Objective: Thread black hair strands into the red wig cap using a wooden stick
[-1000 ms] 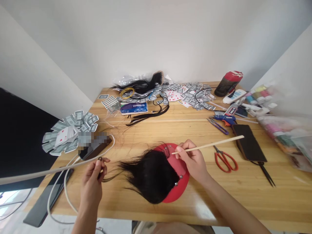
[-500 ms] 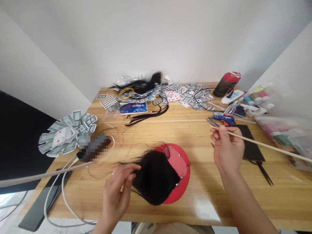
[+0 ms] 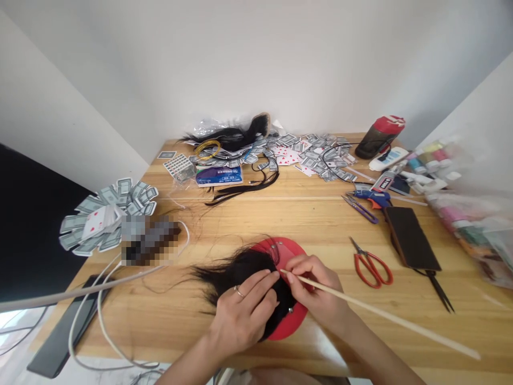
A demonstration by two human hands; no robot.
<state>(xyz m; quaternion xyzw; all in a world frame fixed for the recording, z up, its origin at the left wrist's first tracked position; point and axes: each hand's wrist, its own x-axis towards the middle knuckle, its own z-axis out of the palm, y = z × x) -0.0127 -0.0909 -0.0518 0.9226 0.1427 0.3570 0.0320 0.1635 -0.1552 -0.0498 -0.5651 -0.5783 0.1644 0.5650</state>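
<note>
A round red board [image 3: 294, 321] with metal studs lies on the wooden table [image 3: 248, 331], and a black hairpiece [image 3: 236, 267] covers much of it. My left hand [image 3: 244, 305], with a ring on one finger, lies on the hair with its fingers extended. My right hand [image 3: 316, 286] sits beside it, shut on a long thin wooden stick [image 3: 380, 313]. The stick's tip reaches the hair near my left fingertips. The hands hide the middle of the hairpiece.
Red-handled scissors [image 3: 371, 270], a dark phone [image 3: 411, 239] and fine tweezers [image 3: 438, 291] lie to the right. Farther back are a blue glue gun [image 3: 371, 198] and heaps of playing-card cutouts [image 3: 316, 158]. A white cable [image 3: 104, 305] runs along the left.
My right hand has moved left from beside the dark phone to the red board, bringing the stick with it. My left hand has shifted from the hair's edge onto its top.
</note>
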